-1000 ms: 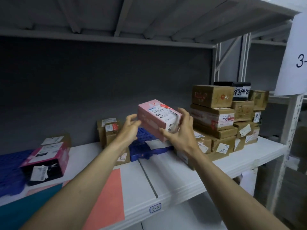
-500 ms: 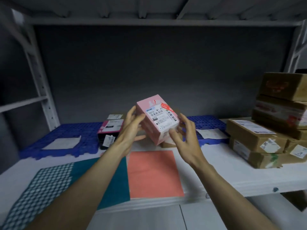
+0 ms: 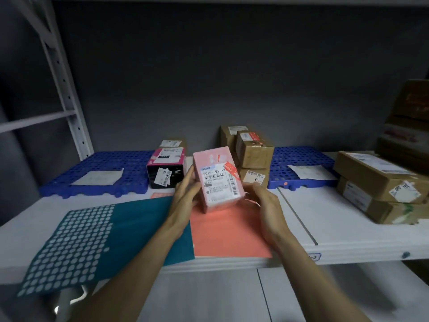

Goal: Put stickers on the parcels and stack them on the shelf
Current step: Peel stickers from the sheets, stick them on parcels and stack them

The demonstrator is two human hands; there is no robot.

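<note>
A pink parcel (image 3: 217,180) with a white barcode label and a red sticker on its top face stands tilted over a salmon sheet (image 3: 229,233) on the white shelf (image 3: 348,228). Its lower end is at or just above the sheet. My left hand (image 3: 185,196) grips its left side, fingers reaching behind it. My right hand (image 3: 267,205) holds the lower right corner with curled fingers. A teal sticker sheet (image 3: 81,235) covered in white round dots lies to the left and overhangs the shelf's front edge.
Two blue perforated pallets (image 3: 104,166) (image 3: 301,159) lie at the back, each with a white paper on it. A black-and-pink box (image 3: 166,173) and small brown parcels (image 3: 253,152) stand behind the pink parcel. Larger brown parcels (image 3: 376,180) are stacked at the right.
The view has swung left and down from the stacked parcels. Both hands have lowered the pink parcel from mid-air down to the salmon sheet.
</note>
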